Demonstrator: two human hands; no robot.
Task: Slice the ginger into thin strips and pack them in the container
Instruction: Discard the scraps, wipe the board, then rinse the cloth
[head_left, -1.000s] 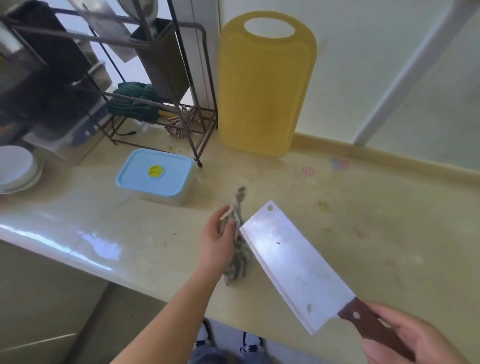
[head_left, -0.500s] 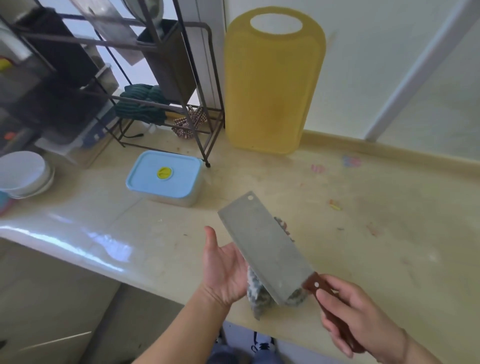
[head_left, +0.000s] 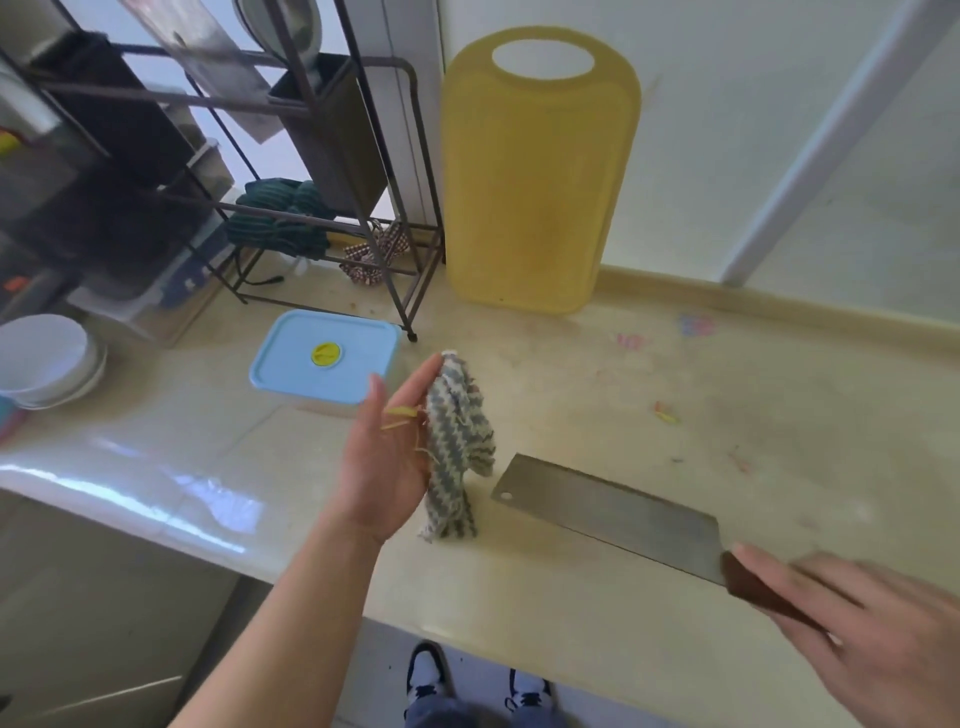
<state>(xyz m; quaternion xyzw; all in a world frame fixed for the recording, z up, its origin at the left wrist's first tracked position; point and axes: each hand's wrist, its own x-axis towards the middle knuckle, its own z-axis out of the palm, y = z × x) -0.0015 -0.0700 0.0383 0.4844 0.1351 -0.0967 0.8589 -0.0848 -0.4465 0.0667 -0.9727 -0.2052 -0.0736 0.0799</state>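
My left hand (head_left: 387, 457) is palm up over the counter with straight fingers. A grey-and-white striped cloth (head_left: 457, 441) hangs from its fingertips, and a few thin yellow ginger strips (head_left: 402, 415) stick to the palm. The cleaver (head_left: 608, 506) lies flat on the counter to the right of the cloth. Its dark wooden handle (head_left: 753, 592) rests against my right hand (head_left: 872, 634), which is blurred and whose thumb and fingers look stretched out rather than wrapped round it. The container (head_left: 324, 358), with a light blue lid and a yellow spot, stands shut behind my left hand.
A yellow cutting board (head_left: 535, 176) leans upright against the back wall. A black wire rack (head_left: 311, 208) holding cloths and bins fills the back left. White bowls (head_left: 44, 358) are stacked at the left edge. The counter's front edge runs just below my hands.
The cleaver went from raised in front of my left hand down flat onto the counter at the right. My right hand's fingers have loosened on the handle. My left hand lifted with the cloth.
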